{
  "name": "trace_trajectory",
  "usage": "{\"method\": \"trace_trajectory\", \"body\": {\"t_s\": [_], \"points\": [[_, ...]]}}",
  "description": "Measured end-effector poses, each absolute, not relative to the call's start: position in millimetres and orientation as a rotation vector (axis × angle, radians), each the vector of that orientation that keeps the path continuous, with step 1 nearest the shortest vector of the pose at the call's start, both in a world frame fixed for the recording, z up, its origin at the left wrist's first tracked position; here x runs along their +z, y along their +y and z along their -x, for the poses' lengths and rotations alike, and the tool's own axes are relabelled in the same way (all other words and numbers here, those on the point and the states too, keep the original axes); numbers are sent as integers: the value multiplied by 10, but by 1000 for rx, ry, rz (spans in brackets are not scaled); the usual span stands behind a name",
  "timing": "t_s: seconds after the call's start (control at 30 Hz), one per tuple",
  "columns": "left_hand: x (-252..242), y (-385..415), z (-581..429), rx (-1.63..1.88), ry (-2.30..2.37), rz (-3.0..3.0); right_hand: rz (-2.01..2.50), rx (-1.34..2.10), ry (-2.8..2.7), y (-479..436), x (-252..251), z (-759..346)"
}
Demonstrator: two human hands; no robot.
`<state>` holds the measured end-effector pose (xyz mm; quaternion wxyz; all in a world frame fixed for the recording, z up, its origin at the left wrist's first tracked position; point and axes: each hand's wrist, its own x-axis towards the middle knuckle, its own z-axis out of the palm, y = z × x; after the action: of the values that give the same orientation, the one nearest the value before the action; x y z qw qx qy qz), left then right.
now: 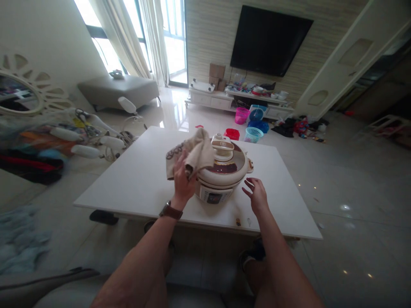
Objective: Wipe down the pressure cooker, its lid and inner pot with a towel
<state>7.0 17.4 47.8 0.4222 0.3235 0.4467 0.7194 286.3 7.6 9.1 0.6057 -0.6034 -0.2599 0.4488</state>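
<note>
The white table (138,171) spreads across the middle of the frame, with a black TV (271,40) on the wall at upper right. At the centre of the frame, the cream cooker (221,177) stands upright on the table, lid on. A beige cloth (201,149) overlaps its left side, grasped in the fingers of the left hand (183,179); the right hand (257,194), fingers loosely spread and released, is near the cooker's lower right. A watch (171,211) circles the left wrist.
</note>
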Motion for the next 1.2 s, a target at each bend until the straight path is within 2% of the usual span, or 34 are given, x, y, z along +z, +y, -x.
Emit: {"method": "trace_trajectory", "body": {"t_s": [0.07, 0.23, 0.5, 0.77, 1.0, 1.2], "points": [[527, -11, -235, 1673, 1057, -1087, 1385, 1036, -629, -10, 95, -2854], [632, -215, -533, 1511, 976, -1240, 1401, 985, -680, -106, 103, -2827], [430, 230, -113, 1872, 1243, -1284, 1403, 1032, -709, -91, 65, -2710], [252, 312, -131, 1950, 1355, -1305, 1410, 932, -900, -61, -44, -2674], [230, 73, -328, 1611, 1241, -2301, 1449, 890, -1112, -80, -128, -2705], [166, 220, -249, 1740, 1433, -2225, 1369, 909, -1134, -71, -126, -2722]]}}
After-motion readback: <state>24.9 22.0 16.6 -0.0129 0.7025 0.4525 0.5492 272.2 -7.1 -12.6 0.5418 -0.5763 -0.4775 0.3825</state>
